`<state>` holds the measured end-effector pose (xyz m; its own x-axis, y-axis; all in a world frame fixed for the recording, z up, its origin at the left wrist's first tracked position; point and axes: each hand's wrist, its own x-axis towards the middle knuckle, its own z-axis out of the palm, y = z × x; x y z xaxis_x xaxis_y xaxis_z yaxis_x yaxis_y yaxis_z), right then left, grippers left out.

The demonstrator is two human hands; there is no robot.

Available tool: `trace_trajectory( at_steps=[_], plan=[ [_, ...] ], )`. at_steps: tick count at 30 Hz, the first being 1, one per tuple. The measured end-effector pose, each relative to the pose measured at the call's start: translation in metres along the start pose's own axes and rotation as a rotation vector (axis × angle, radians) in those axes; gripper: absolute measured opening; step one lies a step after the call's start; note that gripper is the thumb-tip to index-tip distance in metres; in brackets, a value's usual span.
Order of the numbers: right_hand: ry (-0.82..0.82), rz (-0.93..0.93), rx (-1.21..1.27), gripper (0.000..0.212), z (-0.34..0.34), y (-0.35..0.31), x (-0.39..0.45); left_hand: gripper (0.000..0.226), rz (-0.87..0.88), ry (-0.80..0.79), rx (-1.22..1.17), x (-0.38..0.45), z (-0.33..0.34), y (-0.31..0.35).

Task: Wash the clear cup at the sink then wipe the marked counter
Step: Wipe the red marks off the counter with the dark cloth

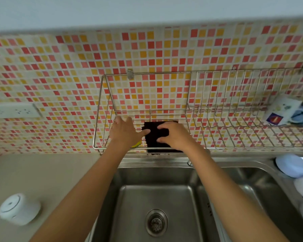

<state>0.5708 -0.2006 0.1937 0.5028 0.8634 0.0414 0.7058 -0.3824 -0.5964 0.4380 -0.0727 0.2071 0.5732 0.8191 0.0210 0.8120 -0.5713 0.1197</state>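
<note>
Both my hands reach up into the wire rack point(101, 109) on the tiled wall above the sink point(156, 194). My right hand point(175, 135) grips a dark cloth point(156, 142) that hangs over the rack's front rail. My left hand point(125, 132) is beside it, fingers spread, with its thumb touching the cloth's left edge. A bit of yellow sponge point(137, 144) shows under my left hand. The beige counter point(47, 173) lies to the left of the sink. No clear cup is in view.
A white round container point(18, 209) stands on the counter at the left. Mugs point(285, 110) lie in the rack's right end. Pale bowls point(291, 165) sit at the sink's right rim. A socket strip point(12, 110) is on the left wall.
</note>
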Motion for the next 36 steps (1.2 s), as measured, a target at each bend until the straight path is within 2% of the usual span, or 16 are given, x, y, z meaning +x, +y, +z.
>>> trace_trajectory(
  at_steps=[2, 6, 8, 12, 14, 18, 22, 25, 27, 29, 31, 33, 36],
  plan=[
    [-0.050, 0.047, -0.007, 0.052, 0.000, -0.001, -0.002, 0.100, -0.057, -0.101, 0.026, -0.005, 0.003, -0.001],
    [-0.018, 0.056, -0.003, 0.046, 0.000, -0.002, -0.005, 0.071, -0.053, -0.135, -0.076, -0.008, -0.001, -0.006],
    [0.030, 0.058, -0.011, 0.042, 0.002, -0.002, -0.007, 0.057, -0.032, -0.099, -0.298, -0.008, -0.007, -0.011],
    [0.092, 0.060, -0.022, 0.037, 0.003, -0.006, -0.010, 0.047, -0.054, 0.004, -0.963, -0.009, -0.014, -0.018],
    [0.107, 0.059, -0.026, 0.035, 0.003, -0.007, -0.011, 0.045, -0.068, 0.004, -1.055, -0.011, -0.008, -0.022],
    [0.060, 0.066, -0.017, 0.032, 0.001, -0.005, -0.010, 0.047, -0.036, -0.020, -0.714, -0.007, 0.005, -0.027],
    [0.040, 0.077, -0.038, 0.032, 0.002, -0.006, -0.008, 0.054, 0.112, 0.092, -0.423, -0.005, 0.012, -0.024],
    [0.028, 0.073, -0.087, 0.026, 0.002, -0.007, -0.010, 0.027, 0.226, 0.073, -0.324, -0.004, 0.015, -0.030],
    [0.005, 0.073, -0.099, 0.023, 0.001, -0.009, -0.012, 0.023, 0.261, 0.082, -0.252, -0.009, 0.017, -0.034],
    [0.029, 0.082, -0.133, 0.034, 0.002, -0.014, -0.019, 0.046, 0.260, 0.097, -0.158, -0.020, 0.021, -0.036],
    [0.135, 0.068, -0.254, 0.047, 0.007, -0.017, -0.032, 0.066, 0.248, 0.122, -0.077, -0.035, 0.026, -0.037],
    [0.215, 0.041, -0.397, 0.052, 0.014, -0.021, -0.048, 0.072, 0.253, 0.128, -0.029, -0.049, 0.029, -0.042],
    [0.196, 0.022, -0.505, 0.055, 0.022, -0.021, -0.066, 0.071, 0.301, 0.108, -0.019, -0.066, 0.031, -0.059]
  ],
)
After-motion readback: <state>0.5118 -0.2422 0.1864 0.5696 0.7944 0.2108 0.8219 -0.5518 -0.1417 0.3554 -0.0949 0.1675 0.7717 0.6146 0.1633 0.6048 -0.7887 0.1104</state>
